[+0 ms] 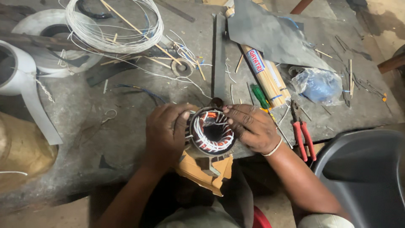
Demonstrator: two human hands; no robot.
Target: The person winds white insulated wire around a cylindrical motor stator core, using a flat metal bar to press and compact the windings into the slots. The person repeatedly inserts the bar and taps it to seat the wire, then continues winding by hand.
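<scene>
Left hand (165,131): curled around the left side of the round metal motor stator with copper windings and white lacing (212,131), at frame centre.
Right hand (252,126): fingers grip its right rim.
Hidden: stator's underside, on orange card (202,171).

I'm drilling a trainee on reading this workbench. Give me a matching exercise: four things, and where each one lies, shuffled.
Things:
1. motor stator
2. red-handled pliers
3. white wire coil
4. blue plastic bag

Places:
A. far left of the bench
B. between left hand and right hand
C. right of the bundle of sticks
D. near bench edge, beside the right wrist

Pairs: 1-B, 2-D, 3-A, 4-C
</scene>
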